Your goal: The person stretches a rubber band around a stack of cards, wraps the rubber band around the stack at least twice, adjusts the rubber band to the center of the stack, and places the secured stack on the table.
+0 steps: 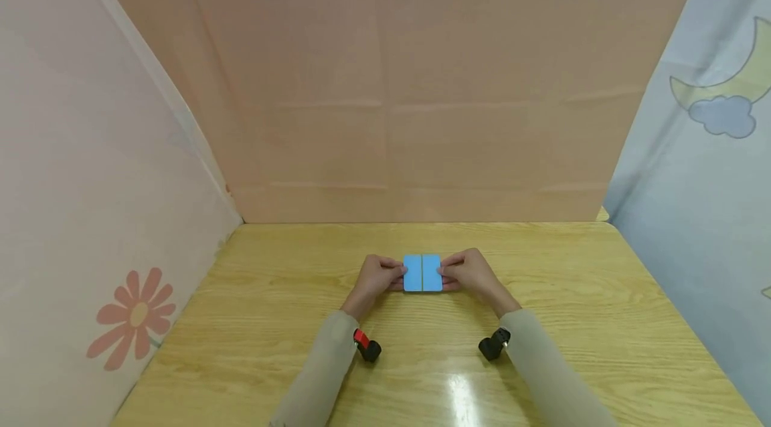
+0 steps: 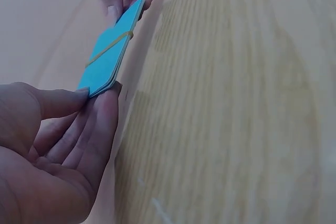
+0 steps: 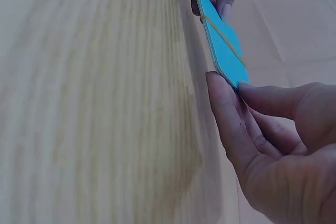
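A thin stack of blue cards point(image 1: 412, 273) with rounded corners is held between both hands over the table. A yellowish rubber band point(image 2: 109, 48) runs around the middle of the stack. My left hand point(image 1: 377, 276) pinches the left end, thumb on the top face and fingers underneath. At the opposite end my right hand point(image 1: 472, 275) pinches in the same way, its thumb point(image 3: 268, 98) on the blue face. Several layers show along the stack's edge in both wrist views. The underside is hidden in the head view.
The wood-grain table point(image 1: 271, 320) spreads out on all sides of the hands. A plain tan curtain point(image 1: 421, 92) hangs along its far edge. A flowered cloth point(image 1: 90, 179) stands at the left, and a cloth with a moon and clouds point(image 1: 711, 179) at the right.
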The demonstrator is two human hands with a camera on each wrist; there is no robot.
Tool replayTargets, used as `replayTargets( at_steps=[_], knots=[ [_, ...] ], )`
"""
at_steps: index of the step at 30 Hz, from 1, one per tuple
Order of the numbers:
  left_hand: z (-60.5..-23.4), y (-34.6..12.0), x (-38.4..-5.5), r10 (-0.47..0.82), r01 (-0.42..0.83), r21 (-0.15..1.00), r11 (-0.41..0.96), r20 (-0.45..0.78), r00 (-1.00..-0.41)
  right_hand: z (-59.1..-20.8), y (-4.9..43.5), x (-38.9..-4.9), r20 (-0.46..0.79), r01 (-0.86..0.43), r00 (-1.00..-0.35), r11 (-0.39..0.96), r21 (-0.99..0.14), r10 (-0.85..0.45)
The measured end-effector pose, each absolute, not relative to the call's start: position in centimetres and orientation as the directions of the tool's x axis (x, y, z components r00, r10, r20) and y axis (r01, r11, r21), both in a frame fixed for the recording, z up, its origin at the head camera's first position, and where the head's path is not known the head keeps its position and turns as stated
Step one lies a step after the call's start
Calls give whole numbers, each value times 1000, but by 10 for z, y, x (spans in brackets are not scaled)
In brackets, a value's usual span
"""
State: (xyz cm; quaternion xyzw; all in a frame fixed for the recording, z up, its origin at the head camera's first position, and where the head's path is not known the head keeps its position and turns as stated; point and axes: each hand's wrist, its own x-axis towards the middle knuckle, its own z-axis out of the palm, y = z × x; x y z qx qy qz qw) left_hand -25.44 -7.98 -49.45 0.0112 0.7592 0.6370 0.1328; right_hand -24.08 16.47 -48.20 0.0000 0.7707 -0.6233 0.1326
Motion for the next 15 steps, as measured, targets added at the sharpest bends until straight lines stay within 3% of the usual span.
replayTargets(
  at_steps=[15],
  knots=[
    [-484, -76, -266, 147, -83, 928, 364, -146, -978, -481, 161, -256, -216, 161, -966, 315, -935, -146]
  ],
)
